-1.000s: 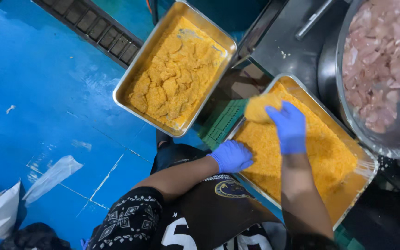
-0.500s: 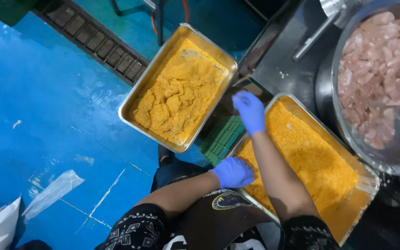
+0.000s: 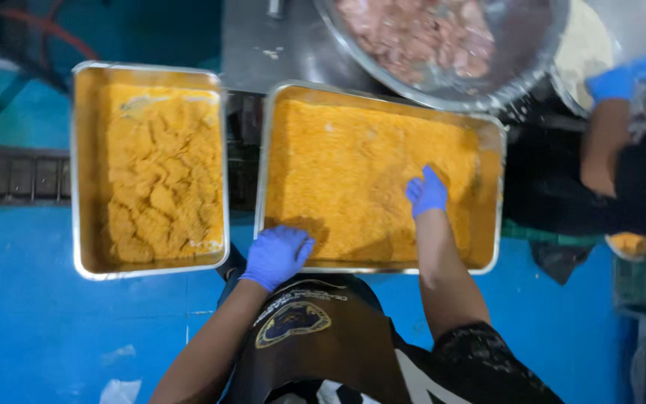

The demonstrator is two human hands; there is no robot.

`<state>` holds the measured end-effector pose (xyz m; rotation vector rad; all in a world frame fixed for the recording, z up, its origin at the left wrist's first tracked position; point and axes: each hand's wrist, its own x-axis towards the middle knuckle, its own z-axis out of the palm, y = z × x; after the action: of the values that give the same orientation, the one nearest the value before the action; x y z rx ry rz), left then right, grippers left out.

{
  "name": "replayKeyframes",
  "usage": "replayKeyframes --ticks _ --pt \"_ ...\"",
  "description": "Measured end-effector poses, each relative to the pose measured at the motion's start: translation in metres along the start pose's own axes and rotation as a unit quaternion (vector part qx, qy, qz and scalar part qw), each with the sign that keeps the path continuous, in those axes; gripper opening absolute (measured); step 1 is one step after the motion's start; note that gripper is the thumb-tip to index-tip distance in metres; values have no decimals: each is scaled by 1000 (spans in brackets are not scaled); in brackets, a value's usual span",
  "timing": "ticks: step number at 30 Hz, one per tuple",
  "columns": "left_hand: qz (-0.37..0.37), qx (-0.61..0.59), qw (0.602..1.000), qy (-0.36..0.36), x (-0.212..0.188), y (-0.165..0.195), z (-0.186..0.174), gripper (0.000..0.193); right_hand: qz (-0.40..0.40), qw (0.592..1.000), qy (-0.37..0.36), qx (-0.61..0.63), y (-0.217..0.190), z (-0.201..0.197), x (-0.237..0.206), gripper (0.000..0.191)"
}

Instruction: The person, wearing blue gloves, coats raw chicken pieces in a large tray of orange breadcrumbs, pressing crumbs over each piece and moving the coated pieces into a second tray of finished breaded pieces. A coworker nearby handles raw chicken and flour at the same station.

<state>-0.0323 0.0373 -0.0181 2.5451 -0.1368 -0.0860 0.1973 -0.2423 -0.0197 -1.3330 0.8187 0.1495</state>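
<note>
Nearest you, your left hand [image 3: 277,256] grips the crumb tray [image 3: 493,196] by its near rim. Farther in, your right hand [image 3: 428,191] lies open, fingers pressed into the orange crumbs [image 3: 353,172], holding nothing visible.

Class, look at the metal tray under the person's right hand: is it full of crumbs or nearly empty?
Full. Orange breadcrumbs cover the right tray almost edge to edge; the gloved right hand rests on top of them.
</note>
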Motion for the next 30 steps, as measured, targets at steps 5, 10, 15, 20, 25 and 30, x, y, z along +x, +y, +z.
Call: replayKeyframes --ticks 5,10,15,20,25,30 --pt "0 21 1000 19 4 6 12 23 -105 989 -4 -107 -17 20 32 65" --pt "9 20 999 41 4 11 16 20 -157 910 -119 -365 -38 40 40 83" --pt "-14 19 999 29 7 13 18 18 -39 896 -244 -369 -50 35 35 84" --pt "-8 26 999 39 7 16 16 17 -5 927 -307 -216 -46 32 37 69" --pt "-6 29 999 36 6 20 13 17 -45 924 -356 -135 -37 8 42 48" --pt "6 25 999 40 4 21 11 16 -46 939 -309 -144 -40 -36 41 43"
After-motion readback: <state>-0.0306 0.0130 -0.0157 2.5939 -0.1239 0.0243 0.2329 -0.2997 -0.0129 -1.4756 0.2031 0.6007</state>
